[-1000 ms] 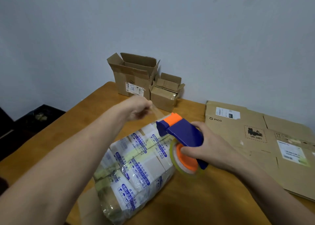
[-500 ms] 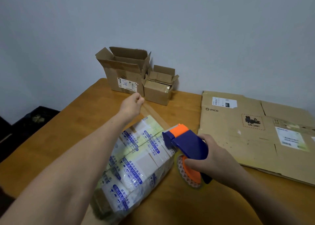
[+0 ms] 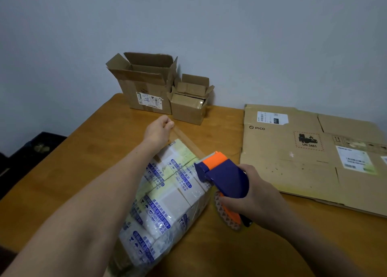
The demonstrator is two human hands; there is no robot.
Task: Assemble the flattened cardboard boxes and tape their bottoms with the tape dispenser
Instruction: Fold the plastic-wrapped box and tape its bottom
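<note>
Tape strip [image 3: 186,139], centre frame: our left hand [image 3: 159,130] pinches its end, right hand [image 3: 253,190] grips tape dispenser [image 3: 224,176], for tension over box [image 3: 167,193].

A wooden worktop [image 3: 79,155] of warm honey-brown fills the lower part of the view. Its far left corner is rounded and its far edge meets a plain, pale grey-blue wall [image 3: 209,25]. Beyond the worktop's left edge, lower down in shadow, stands a dark container [image 3: 27,151] with something pale and blurred lying in it, too dim to make out.
</note>
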